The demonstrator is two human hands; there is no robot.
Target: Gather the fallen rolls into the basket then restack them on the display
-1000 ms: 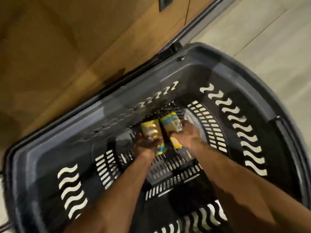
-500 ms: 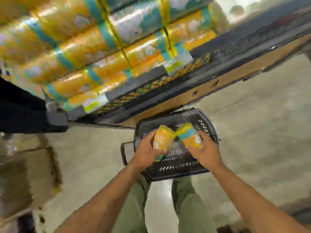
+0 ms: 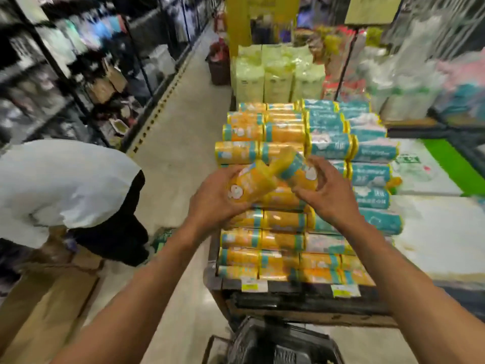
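Left hand [image 3: 212, 203] grips a roll [image 3: 252, 183], right hand [image 3: 329, 197] a second roll [image 3: 295, 168], above the display [image 3: 278, 243].
Aisle floor [image 3: 178, 158] lies open leftward; basket [image 3: 275, 346] sits beneath.

Both forearms reach forward, left hand [image 3: 217, 199] clasping the left roll [image 3: 252, 183], right hand [image 3: 329, 197] curling fingers [image 3: 322, 167] round the right roll [image 3: 290, 165]

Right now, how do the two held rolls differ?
The left roll leans up to the right, the right roll up to the left. The left roll lies across the left hand's palm; the right roll sits between the right hand's thumb and fingers. Both are yellow, above the display.
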